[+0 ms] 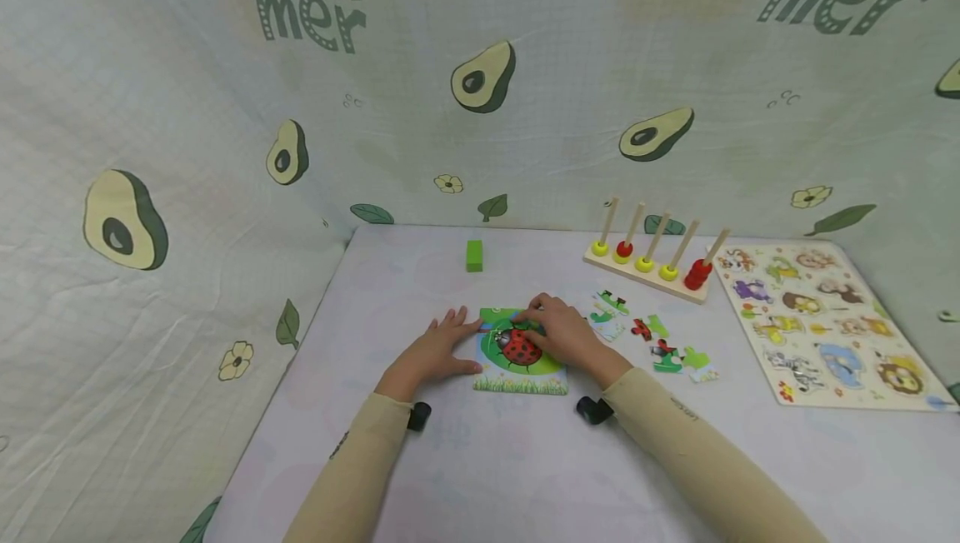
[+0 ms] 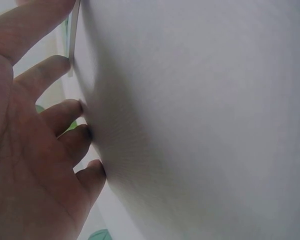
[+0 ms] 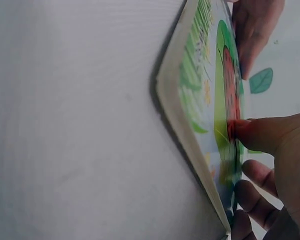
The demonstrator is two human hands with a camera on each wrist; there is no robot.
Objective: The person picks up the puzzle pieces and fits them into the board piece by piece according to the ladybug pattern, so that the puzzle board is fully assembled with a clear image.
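- The ladybug puzzle [image 1: 520,351] lies flat on the counter [image 1: 498,460], between the two hands, probably so both can reach it.
- At its left edge, the left hand [image 1: 442,349] spreads its fingers and thumb wide, apparently bracing the puzzle against sliding.
- Over its right side, the right hand [image 1: 567,335] sets bent fingers and thumb near together on the picture, likely to press; whether they pinch a piece, I cannot tell.
- Right of it, loose puzzle pieces [image 1: 667,362] lie scattered, seemingly within easy reach.

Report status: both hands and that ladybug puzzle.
Left hand at left edge of ladybug puzzle. Right hand touching its picture. Loose pieces off to the right, nothing visibly blocking.
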